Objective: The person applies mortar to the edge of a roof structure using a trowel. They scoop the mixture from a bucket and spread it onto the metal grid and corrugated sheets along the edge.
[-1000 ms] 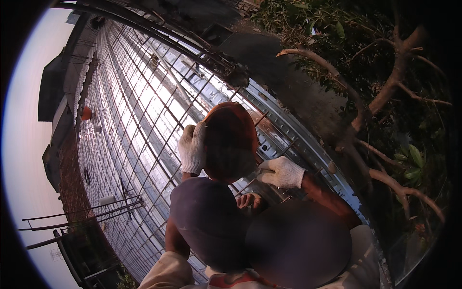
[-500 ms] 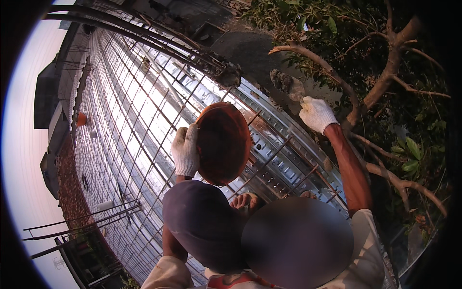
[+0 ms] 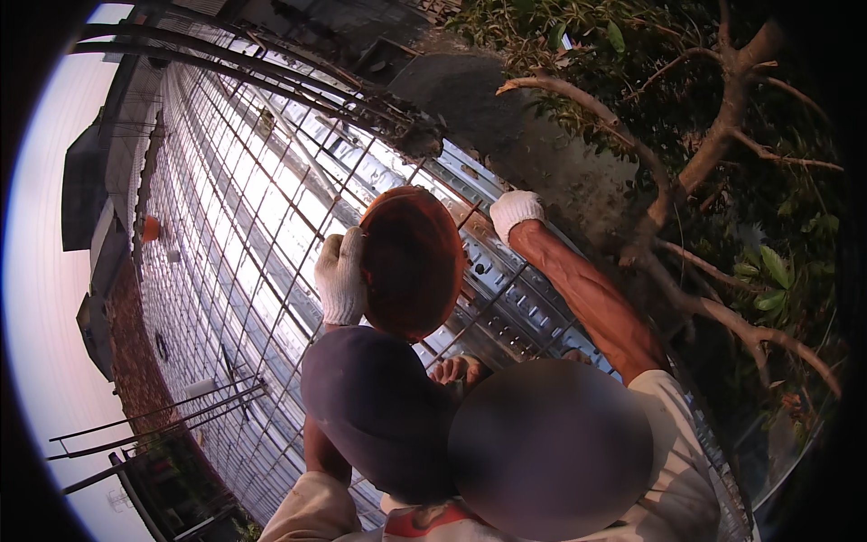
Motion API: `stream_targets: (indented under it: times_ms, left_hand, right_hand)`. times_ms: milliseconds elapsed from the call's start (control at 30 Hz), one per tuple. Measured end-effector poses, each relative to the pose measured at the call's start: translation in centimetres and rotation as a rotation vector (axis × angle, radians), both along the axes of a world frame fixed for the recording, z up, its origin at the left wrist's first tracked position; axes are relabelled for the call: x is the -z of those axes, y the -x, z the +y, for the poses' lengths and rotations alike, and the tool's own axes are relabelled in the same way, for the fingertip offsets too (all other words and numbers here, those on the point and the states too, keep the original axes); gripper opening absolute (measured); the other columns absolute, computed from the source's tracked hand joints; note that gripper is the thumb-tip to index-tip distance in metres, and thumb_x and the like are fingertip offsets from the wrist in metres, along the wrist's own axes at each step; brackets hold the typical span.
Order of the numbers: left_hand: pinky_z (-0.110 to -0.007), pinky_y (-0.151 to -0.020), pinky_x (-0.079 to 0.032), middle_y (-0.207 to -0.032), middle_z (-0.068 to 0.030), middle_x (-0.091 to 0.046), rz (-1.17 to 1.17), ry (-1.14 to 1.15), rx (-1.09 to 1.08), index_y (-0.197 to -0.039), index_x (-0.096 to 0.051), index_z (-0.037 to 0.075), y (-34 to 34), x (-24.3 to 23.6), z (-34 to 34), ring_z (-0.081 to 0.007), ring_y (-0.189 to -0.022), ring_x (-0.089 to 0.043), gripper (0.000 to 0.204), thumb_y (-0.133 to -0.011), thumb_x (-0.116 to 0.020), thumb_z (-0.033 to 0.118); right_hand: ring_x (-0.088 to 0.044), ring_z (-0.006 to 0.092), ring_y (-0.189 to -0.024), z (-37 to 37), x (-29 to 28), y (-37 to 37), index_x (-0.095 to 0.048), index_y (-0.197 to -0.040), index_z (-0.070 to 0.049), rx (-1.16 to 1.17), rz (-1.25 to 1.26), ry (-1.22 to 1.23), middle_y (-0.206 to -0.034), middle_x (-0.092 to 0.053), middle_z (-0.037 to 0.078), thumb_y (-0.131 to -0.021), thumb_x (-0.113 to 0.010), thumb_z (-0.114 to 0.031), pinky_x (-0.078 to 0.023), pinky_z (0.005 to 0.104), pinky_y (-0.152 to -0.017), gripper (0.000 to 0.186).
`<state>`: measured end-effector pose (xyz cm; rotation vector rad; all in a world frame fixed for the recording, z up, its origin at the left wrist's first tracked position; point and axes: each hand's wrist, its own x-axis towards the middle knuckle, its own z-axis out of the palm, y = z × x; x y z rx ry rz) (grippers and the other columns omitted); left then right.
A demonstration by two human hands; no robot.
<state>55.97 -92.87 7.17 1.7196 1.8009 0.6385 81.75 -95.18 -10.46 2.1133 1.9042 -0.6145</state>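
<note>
My left hand (image 3: 341, 278), in a white knit glove, is closed on the near left rim of an orange bucket (image 3: 414, 262). The bucket is tilted so that its dark inside shows; I cannot make out what it holds. It hangs over a rebar mesh (image 3: 302, 212) laid above shiny ribbed metal decking (image 3: 298, 163). My right hand (image 3: 517, 215), also gloved, reaches out to the right of the bucket, by the decking's edge. Its fingers look curled, but their tips face away, so anything held is hidden.
Tree branches (image 3: 722, 135) and leaves crowd the right side, past the decking edge. Long dark bars (image 3: 244, 63) cross the far side. A small orange container (image 3: 151, 228) stands far left. Bare toes (image 3: 461, 369) show near the bucket. A dark cap (image 3: 375, 411) and blurred patch hide the lower middle.
My right hand has swung left toward the bucket and the decking edge. The grey lumpy thing seen beside it earlier no longer shows. My left hand and the bucket have barely shifted.
</note>
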Motion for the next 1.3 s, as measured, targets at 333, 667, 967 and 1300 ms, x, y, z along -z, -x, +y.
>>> stream_targets:
  times_ms: [333,667,967,1300]
  left_hand:
    - [-0.038,-0.068,-0.049,-0.073,-0.0114,-0.062,0.031,-0.050,0.068,-0.089,-0.066,-0.002,-0.4,0.8,0.6,-0.0198,-0.069,-0.059,0.052,-0.100,-0.061,0.048]
    - [-0.035,-0.064,-0.048,-0.073,-0.0081,-0.057,-0.023,-0.023,0.083,-0.087,-0.063,-0.002,0.3,1.6,0.6,-0.0162,-0.067,-0.056,0.049,-0.101,-0.062,0.044]
    - [-0.029,-0.059,-0.048,-0.072,-0.0038,-0.057,-0.049,0.011,0.054,-0.087,-0.060,0.000,0.0,-0.9,-0.2,-0.0108,-0.063,-0.056,0.040,-0.103,-0.062,0.037]
    - [-0.029,-0.059,-0.049,-0.071,-0.0049,-0.060,-0.121,0.033,0.064,-0.087,-0.059,0.001,0.1,-0.1,-0.4,-0.0118,-0.063,-0.059,0.038,-0.105,-0.061,0.034]
  right_hand:
    - [-0.076,0.0271,-0.105,-6.8,-5.8,-2.1,-0.080,-0.112,-0.009,0.024,-0.079,-0.044,-0.113,-0.078,0.013,-0.095,-0.064,-0.021,-0.063,0.0448,-0.076,0.026]
    - [-0.069,0.0403,-0.103,-9.7,1.1,-20.2,-0.065,-0.119,0.000,0.501,0.306,-0.157,-0.113,-0.072,0.021,-0.099,-0.058,-0.035,-0.054,0.0491,-0.085,0.041]
    - [-0.052,0.0112,-0.052,-4.8,2.3,-20.0,-0.067,-0.100,-0.009,0.909,1.141,0.448,-0.069,-0.055,0.000,-0.100,-0.056,-0.065,-0.042,0.0353,-0.045,0.058]
    - [-0.052,0.0095,-0.045,2.2,7.0,-18.4,-0.065,-0.090,-0.012,0.869,1.210,0.518,-0.062,-0.056,-0.005,-0.096,-0.060,-0.068,-0.043,0.0278,-0.040,0.056]
